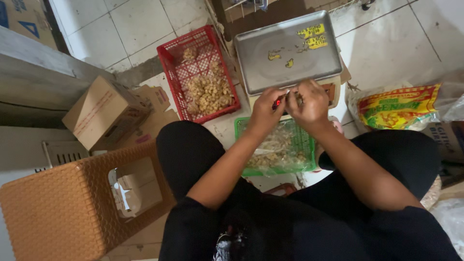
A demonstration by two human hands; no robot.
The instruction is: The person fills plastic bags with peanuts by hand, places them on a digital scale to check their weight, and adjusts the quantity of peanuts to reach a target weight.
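likely shop backroom: scale [288, 53], crates [200, 72]

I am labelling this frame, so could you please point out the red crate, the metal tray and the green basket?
red crate [170, 54], head view, on its left rim.
metal tray [256, 48], head view, on a bare left part.
green basket [240, 126], head view, on its upper left rim.
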